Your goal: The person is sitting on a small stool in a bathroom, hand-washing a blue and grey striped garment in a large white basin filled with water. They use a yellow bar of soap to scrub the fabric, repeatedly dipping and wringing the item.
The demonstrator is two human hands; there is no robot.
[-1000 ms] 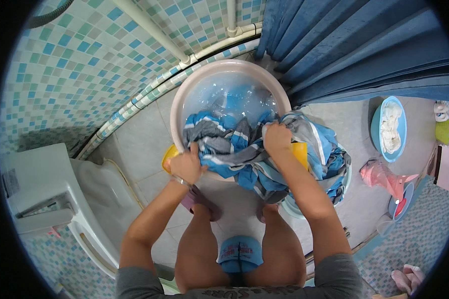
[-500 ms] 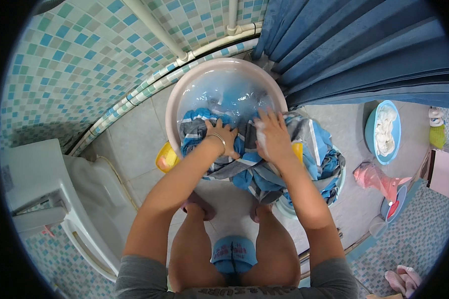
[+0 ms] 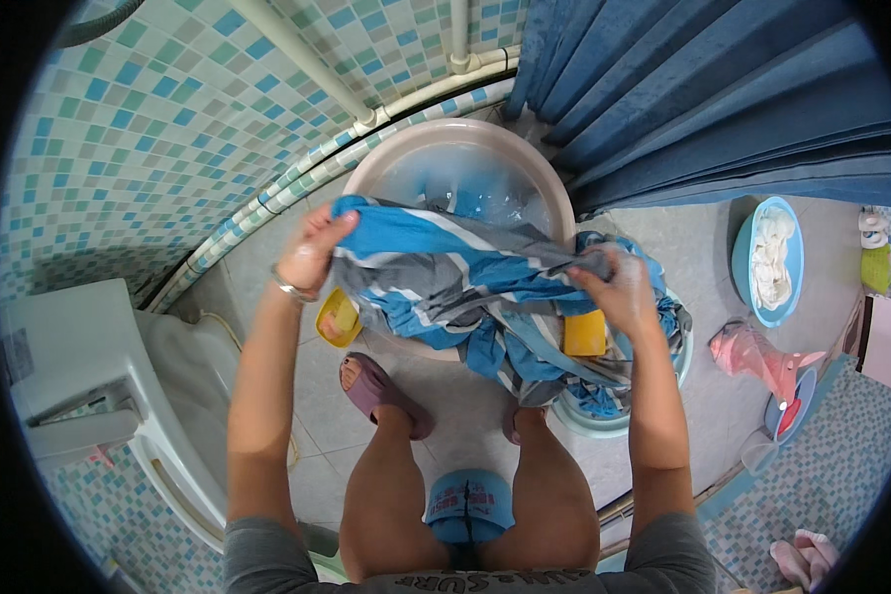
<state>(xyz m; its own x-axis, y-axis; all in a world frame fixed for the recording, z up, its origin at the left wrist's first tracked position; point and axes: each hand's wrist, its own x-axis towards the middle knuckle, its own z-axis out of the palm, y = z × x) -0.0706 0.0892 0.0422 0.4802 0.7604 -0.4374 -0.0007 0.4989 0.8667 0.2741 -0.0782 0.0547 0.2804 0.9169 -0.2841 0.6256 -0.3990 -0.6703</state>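
Stretched across the front of a pale pink basin [image 3: 554, 178] is a large wet cloth [image 3: 436, 259] with blue, grey and white stripes. My left hand [image 3: 312, 246] pinches its upper left edge, thumb on top. On the other side my right hand [image 3: 622, 289] grips a bunched grey part. Cloudy water with some submerged blue shows behind the cloth. The rest of the cloth hangs over the basin's near rim and heaps into a light blue tub [image 3: 604, 428] at the right. A yellow block [image 3: 584, 334], like laundry soap, lies on that heap beside my right hand.
A yellow soap dish [image 3: 339, 317] sits left of the basin. Blue curtain [image 3: 703, 109] hangs at the far right. Beyond the heap stand a blue basin [image 3: 739, 259] with white cloth and a pink plastic bag [image 3: 757, 361]. A white squat toilet [image 3: 183, 366] lies left.
Both hands have gone from pressing on the cloth to holding it up and spread wide. The left moved out left, the right moved right. The yellow block is now more exposed.
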